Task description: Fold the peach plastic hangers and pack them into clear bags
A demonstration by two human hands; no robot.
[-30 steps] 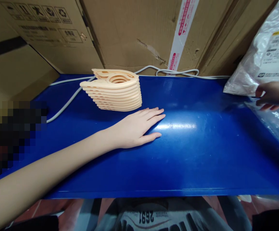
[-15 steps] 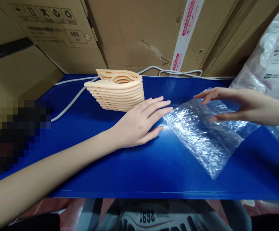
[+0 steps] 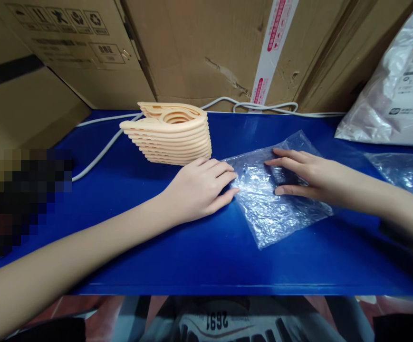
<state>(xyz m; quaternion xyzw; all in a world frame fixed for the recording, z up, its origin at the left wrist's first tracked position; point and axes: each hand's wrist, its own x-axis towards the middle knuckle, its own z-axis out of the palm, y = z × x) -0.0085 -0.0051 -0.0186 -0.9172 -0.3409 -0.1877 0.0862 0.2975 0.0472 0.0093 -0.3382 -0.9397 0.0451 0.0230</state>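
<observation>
A clear crinkled plastic bag lies on the blue tabletop between my two hands. My left hand is at its left edge, fingers slightly curled, with the thumb apart from the index finger and the fingertips touching the film. My right hand lies over the right part of the bag, fingers stretched out and thumb apart, the fingertips on the plastic. Just behind my left hand stands a stack of beige plastic pieces, each flat with a rounded opening.
Another clear plastic bag lies at the right. A white plastic parcel with labels stands at the back right. Cardboard boxes line the back and left. A pale cable runs along the rear. The table's front edge is near my body.
The right hand has moved left and down onto the bag, and the bag has slid left, apart from the other bag. My left hand's fingers have curled in at its edge.
</observation>
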